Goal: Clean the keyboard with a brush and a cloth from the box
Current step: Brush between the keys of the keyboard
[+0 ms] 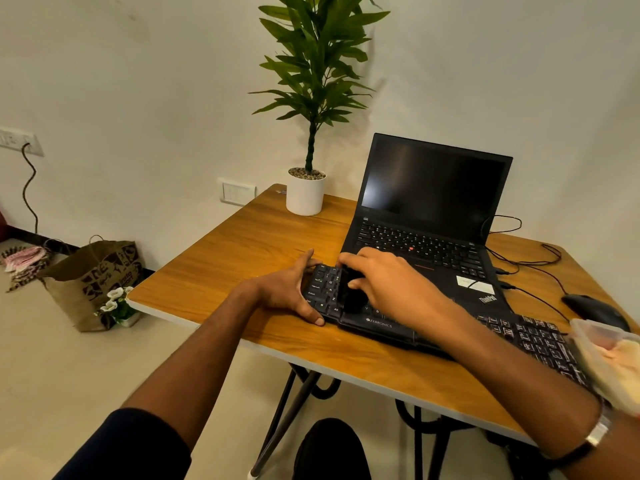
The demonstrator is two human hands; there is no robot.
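Step in hand: brushing the keys at the left end of the keyboard point(388, 323), by the look of it; the cloth stage seems not yet begun
Keyboard: black, lying along the near edge of the worktop point(242, 244), its left end in front of the open laptop point(429, 216), its right end running towards the box
Left hand point(287, 289): spread open, fingers splayed, thumb on the near corner and fingertips at the far corner of the keyboard's left end; it grips nothing, only steadies the board
Right hand point(391, 282): curled over a dark object point(353, 292) pressed onto the keys near the left end; most likely the brush, though its bristles are too dark to make out against the keys
Box point(609, 358): clear plastic, at the right edge of the view over the keyboard's right end, something pale inside; probably the cloth, but I cannot tell for sure
Elsewhere: a mouse point(588, 308) with its cable to the right of the laptop, a potted plant point(306, 188) at the back of the worktop
Next move calls for: strokes worked rightwards row by row, the left hand keeping the board from sliding; the right arm now covers the middle keys, so those need uncovering
Watch for: the box sitting close to the right end, easily nudged when the brush gets there
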